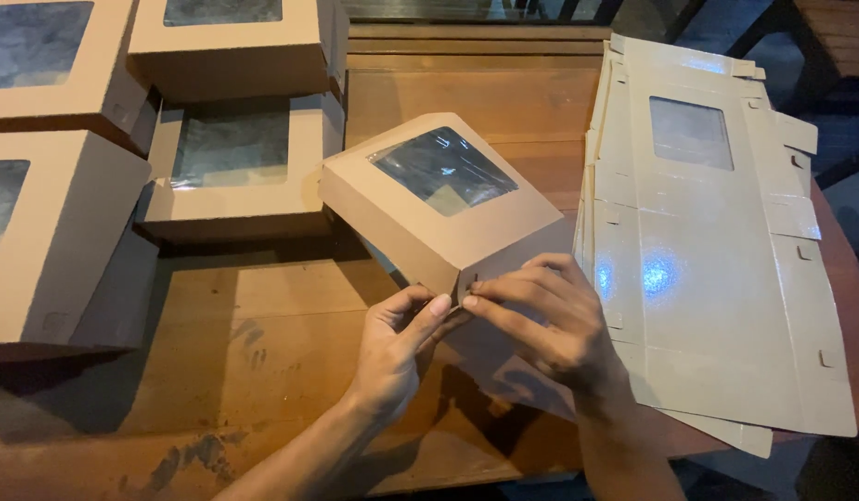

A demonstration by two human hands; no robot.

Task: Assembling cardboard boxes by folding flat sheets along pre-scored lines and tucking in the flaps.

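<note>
At the centre of the frame, I see both hands working the near corner of a tan cardboard box point(443, 209) with a clear window in its lid, tilted up off the wooden table point(262, 343). My left hand point(392, 348), lower centre, is curled closed with thumb and fingers pinching the box's corner flap. My right hand point(550, 320), just right of it, is also closed on the box, its fingertips point(476, 299) pressed against the same corner where a small slot shows; the two hands touch there. The box's window faces up and toward the upper right, catching a glare.

Down the right side of the frame lies a stack of flat unfolded box blanks point(717, 269), glossy and pale, each with a window cut-out near the top; the stack overhangs the table's lower right edge, and the right wrist rests on its near left edge.

In the upper left of the frame stand several finished window boxes point(234, 158), set close together and partly stacked, well apart from the hands. A dark stain marks the table in the lower left.
</note>
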